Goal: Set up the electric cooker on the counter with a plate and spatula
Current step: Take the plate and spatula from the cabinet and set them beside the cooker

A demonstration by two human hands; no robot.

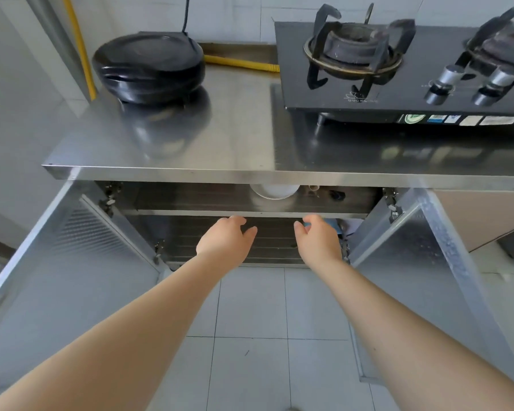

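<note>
A single head-worn wide-angle view looks forward and steeply down from above the steel tabletop (166, 143). It sits close enough that both forearms run up from the bottom corners. Beyond the left grip (224, 240) and right grip (318, 238) lies the open cabinet (250, 200), its edges bowed by the lens.
</note>
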